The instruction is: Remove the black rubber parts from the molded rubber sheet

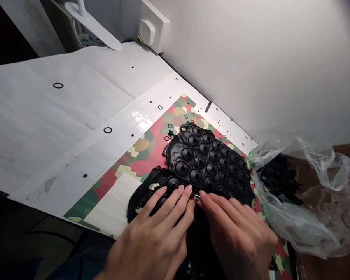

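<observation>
A black rubber sheet (205, 161) moulded with several round domed parts lies on a red, green and cream patterned mat (151, 151). My left hand (156, 233) rests on the sheet's near left part, fingers pressed together along it. My right hand (236, 229) lies beside it, fingertips pinched at the sheet's near edge on a small thin metal tool (197, 197). The fingertips of both hands meet at that spot.
A clear plastic bag (303, 206) holding more black rubber pieces sits to the right in a brown box. White paper (46, 116) covers the table, with loose black rings (107, 130) on it. A white wall socket (151, 27) stands at the back.
</observation>
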### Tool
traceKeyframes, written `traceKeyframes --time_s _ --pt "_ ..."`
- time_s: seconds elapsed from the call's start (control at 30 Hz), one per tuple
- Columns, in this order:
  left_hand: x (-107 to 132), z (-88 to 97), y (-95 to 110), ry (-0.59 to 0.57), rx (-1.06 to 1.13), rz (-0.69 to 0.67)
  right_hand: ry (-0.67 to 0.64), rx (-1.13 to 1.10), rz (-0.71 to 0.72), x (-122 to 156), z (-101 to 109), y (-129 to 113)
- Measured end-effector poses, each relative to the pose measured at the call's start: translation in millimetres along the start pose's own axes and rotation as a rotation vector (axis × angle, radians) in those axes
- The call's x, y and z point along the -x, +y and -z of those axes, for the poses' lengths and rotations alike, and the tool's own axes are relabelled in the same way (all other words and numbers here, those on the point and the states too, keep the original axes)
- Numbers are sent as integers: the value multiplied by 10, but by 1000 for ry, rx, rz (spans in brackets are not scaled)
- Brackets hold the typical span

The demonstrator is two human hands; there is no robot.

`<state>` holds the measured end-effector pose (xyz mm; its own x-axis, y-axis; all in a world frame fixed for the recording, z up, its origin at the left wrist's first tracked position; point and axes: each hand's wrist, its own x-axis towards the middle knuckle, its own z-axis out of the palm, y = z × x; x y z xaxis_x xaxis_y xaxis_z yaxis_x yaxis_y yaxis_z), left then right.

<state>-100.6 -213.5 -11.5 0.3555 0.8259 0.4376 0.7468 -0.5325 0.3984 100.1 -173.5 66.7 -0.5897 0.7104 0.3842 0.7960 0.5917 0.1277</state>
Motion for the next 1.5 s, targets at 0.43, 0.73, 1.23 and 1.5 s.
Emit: traceKeyframes --time_s 0.43,0.73,1.23,1.5 --pt "-25 -6 -1 3 16 -4 -191 167 45 -341 188 -126" --pt "-1 -1 -1 8 38 2 -234 163 17 -494 168 -139" --pt "-14 11 9 -4 9 -7 -37 27 -16 -180 -23 -104" --pt "-24 -8 2 12 26 -3 128 -183 -166 -15 -273 -161"
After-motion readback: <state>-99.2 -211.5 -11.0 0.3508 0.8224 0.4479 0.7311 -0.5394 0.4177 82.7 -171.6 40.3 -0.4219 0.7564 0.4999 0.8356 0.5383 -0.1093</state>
